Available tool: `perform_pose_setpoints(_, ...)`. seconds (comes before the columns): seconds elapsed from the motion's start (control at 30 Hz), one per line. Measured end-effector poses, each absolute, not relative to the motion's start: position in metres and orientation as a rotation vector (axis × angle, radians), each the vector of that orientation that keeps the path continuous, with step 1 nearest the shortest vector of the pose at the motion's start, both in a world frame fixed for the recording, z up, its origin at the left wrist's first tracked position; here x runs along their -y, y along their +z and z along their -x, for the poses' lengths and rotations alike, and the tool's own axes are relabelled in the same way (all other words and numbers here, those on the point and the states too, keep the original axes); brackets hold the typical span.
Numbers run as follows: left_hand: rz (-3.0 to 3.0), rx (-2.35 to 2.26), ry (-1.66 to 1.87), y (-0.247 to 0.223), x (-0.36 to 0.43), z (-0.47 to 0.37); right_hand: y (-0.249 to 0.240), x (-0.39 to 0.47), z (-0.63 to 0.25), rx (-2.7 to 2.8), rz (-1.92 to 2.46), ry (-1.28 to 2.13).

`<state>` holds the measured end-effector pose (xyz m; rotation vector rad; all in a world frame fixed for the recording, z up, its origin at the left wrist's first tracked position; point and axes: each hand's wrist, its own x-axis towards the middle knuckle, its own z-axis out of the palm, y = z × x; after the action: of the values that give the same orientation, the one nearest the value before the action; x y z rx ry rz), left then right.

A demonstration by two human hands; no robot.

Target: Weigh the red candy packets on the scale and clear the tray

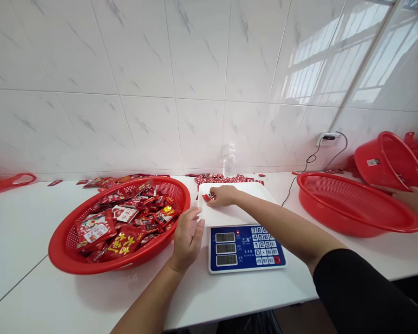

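Observation:
My right hand [223,195] reaches over the white pan [233,215] of a blue digital scale [245,249], its fingers closed on a small red packet [206,197]. Between the scale and the basket, my left hand [188,236] is raised with thumb and fingers apart, nothing in it, close to the pan's left edge. A red oval basket [66,265] on the left holds many red packets [125,241], some with gold lettering. Small red packets [219,178] lie behind the scale.
A clear bottle [229,160] stands by the tiled wall. On the right is a red basket [348,222]; beyond it another person's hand [416,202] holds a red basin [376,157]. A cable [292,183] runs to the wall socket [329,139].

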<state>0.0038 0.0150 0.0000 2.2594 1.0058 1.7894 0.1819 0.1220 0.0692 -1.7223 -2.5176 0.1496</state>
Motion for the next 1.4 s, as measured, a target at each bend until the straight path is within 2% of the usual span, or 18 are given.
perform_pose_setpoints(0.23, -2.248, -1.004, 1.778, 0.001, -0.015, -0.005, 0.064, -0.094, -0.237, 2.298, 1.746, -0.029)
perform_pose_setpoints(0.5, -2.287, -0.997, 1.763, 0.004, -0.011, -0.007, 0.072, -0.066, -0.425, 1.555, 1.816, -0.475)
perform_pose_setpoints(0.67, -2.361, -1.025, 1.769, 0.004, -0.012, -0.009, 0.052, -0.044, -0.519, 1.420, 1.704, -0.606)
perform_pose_setpoints(0.8, -2.476, -1.040, 1.733, 0.006, -0.009, -0.011, 0.033, -0.038, -0.548, 1.446, 1.645, -0.627)
perform_pose_setpoints(1.0, -2.690, -1.029, 1.375, 0.035, 0.009, -0.010, 0.014, -0.059, -0.501, 1.545, 1.571, -0.578)
perform_pose_setpoints(1.2, -2.579, -1.384, 0.986, 0.076, -0.010, 0.029, 0.018, -0.033, -0.331, 1.633, 1.226, -0.358)
perform_pose_setpoints(1.3, -2.523, -1.573, 0.587, 0.084, -0.038, 0.063, 0.021, -0.005, -0.255, 1.627, 0.936, -0.266)
perform_pose_setpoints(1.4, -2.419, -1.748, 0.119, 0.084, -0.063, 0.094, 0.018, 0.012, -0.218, 1.658, 0.685, -0.222)
